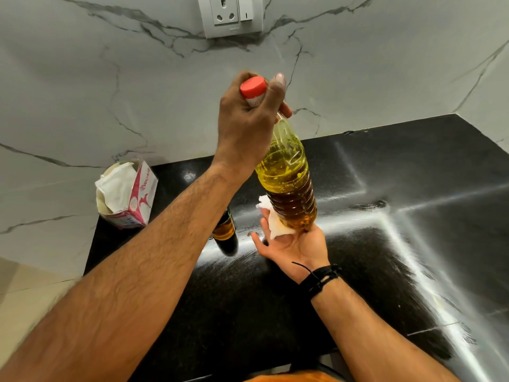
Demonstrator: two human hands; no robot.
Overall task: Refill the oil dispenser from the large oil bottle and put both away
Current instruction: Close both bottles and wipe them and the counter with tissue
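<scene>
My left hand (246, 121) grips the neck of the large oil bottle (289, 183) just under its red cap (253, 86) and holds it in the air above the black counter (358, 271). The bottle is clear plastic, ribbed, and holds yellow-amber oil. My right hand (292, 244) lies palm up beneath the bottle's base, fingers straight, with a white tissue (271, 219) between palm and bottle. The small dark oil dispenser (224, 230) stands on the counter, partly hidden behind my left forearm.
An open pink and white tissue box (128, 193) sits at the counter's back left against the marble wall. A wall socket (230, 15) is high above. The counter's left edge drops off beside the box. Glare streaks cross the counter on the right.
</scene>
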